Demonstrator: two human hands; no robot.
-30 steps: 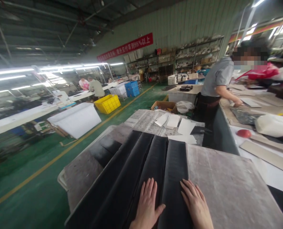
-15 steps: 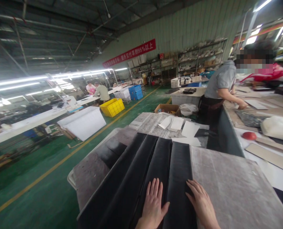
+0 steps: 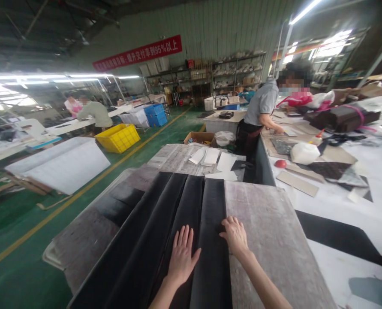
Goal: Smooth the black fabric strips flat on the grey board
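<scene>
Long black sheet-like strips lie side by side on a greyish, stained board (image 3: 271, 244) in front of me. My left hand (image 3: 181, 258) rests flat with its fingers stretched out on one black strip (image 3: 190, 199), its thumb reaching toward the neighbouring one. At the outer edge of the rightmost black strip (image 3: 212, 262) is my right hand (image 3: 236, 236). Its fingers are slightly bent and its thumb is apart from the index finger, touching the strip's edge. Whether the fingertips reach under that edge is hidden.
White pieces (image 3: 211, 157) lie at the board's far end. Along the right runs a worktable (image 3: 335, 262) with a red round object (image 3: 280, 164), a white bottle (image 3: 304, 153) and a black sheet (image 3: 338, 234). A co-worker (image 3: 262, 105) leans over it. A yellow crate (image 3: 118, 138) stands on the floor.
The view has turned to the right, showing more of the right worktable. My right hand has slid farther up along the strip's edge. My left hand stays flat on the strips.
</scene>
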